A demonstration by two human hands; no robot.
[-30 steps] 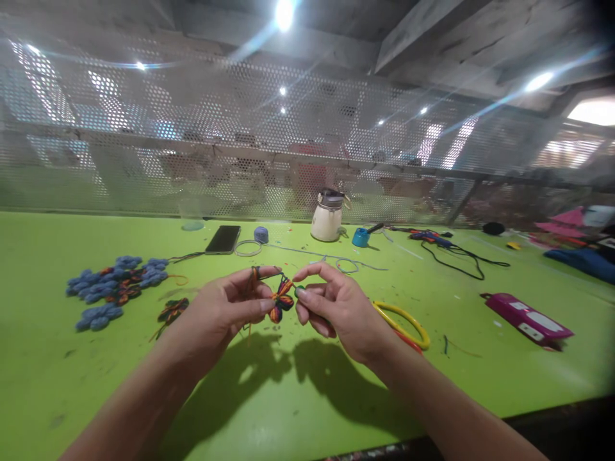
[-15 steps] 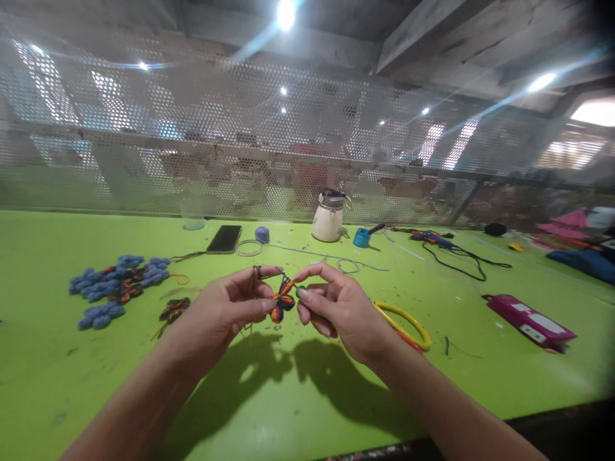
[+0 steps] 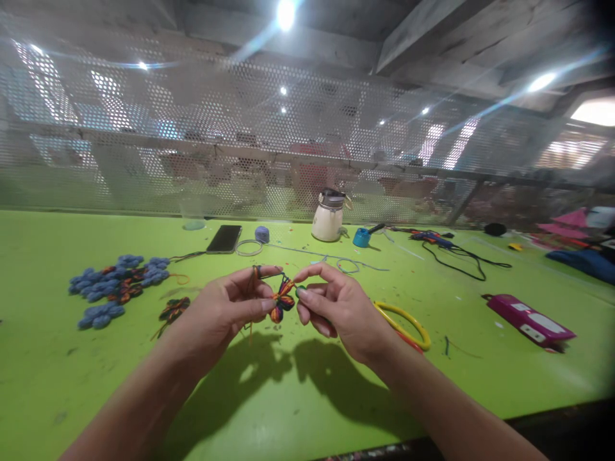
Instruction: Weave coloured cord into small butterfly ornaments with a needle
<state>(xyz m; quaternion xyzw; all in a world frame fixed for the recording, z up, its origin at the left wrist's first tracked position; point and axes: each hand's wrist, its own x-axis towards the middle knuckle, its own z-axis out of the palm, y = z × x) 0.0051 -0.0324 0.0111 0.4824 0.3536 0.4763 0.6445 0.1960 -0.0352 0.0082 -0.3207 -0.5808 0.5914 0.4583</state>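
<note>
Between thumb and fingers, my left hand [image 3: 230,301] pinches a multicoloured crochet flower [image 3: 283,302] in orange, purple and black yarn. Dark yarn wraps its raised index finger and runs across to the flower. My right hand [image 3: 331,298] is closed on a crochet hook with a green handle [image 3: 300,291], mostly hidden by the fingers; its tip meets the flower's top petal. Both hands are held above the green table [image 3: 269,397]. Left of them lie blue crochet flowers [image 3: 100,315] and a small dark orange-and-black one [image 3: 173,310].
Behind the hands are a phone [image 3: 224,239], a blue yarn ball [image 3: 262,234], a cream jug [image 3: 328,218] and a blue pot [image 3: 362,237]. To the right lie a yellow ring [image 3: 408,328], a corded glue gun [image 3: 432,239] and a magenta power strip [image 3: 531,320]. A perforated screen [image 3: 269,147] borders the back.
</note>
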